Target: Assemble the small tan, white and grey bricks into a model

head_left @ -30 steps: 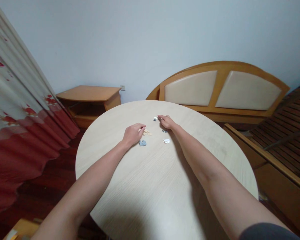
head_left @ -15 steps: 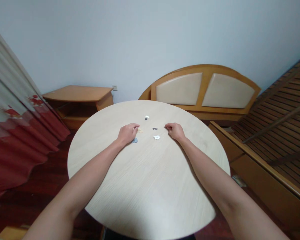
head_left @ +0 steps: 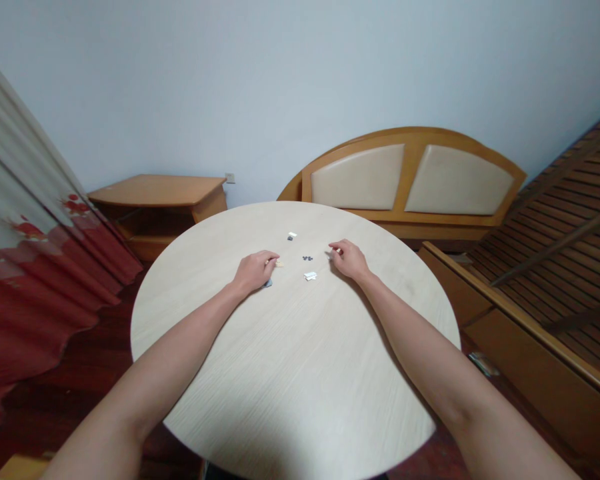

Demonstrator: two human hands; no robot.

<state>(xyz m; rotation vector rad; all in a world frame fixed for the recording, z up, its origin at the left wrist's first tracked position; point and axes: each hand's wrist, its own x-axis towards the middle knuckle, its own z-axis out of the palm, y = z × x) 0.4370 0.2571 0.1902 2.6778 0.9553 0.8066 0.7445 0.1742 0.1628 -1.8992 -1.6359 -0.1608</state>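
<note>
My left hand [head_left: 255, 270] rests on the left part of the round table, its fingers drawn together at some small tan pieces [head_left: 279, 263]. Whether the fingertips hold one of these is too small to tell. A grey-blue piece [head_left: 268, 283] lies partly hidden under that hand. On the other side, my right hand [head_left: 349, 259] is curled, thumb and forefinger closed around a small pale piece [head_left: 329, 255]. Between my hands lie several small dark pieces [head_left: 307, 258]. Nearer to me sits a small pile of flat white pieces [head_left: 310, 276].
Farther back on the pale round table [head_left: 300, 360] are a white piece [head_left: 293, 234] and a small dark piece [head_left: 291, 239]. Beyond it stand a wooden cabinet [head_left: 165, 190] and a padded headboard [head_left: 357, 179]. A curtain [head_left: 45, 240] hangs at left, wooden slats [head_left: 555, 233] at right.
My right hand's fingertips have lifted and parted a little, and a pale piece now shows at them. The left hand has shifted slightly, covering more of the grey-blue piece. The view has moved a little.
</note>
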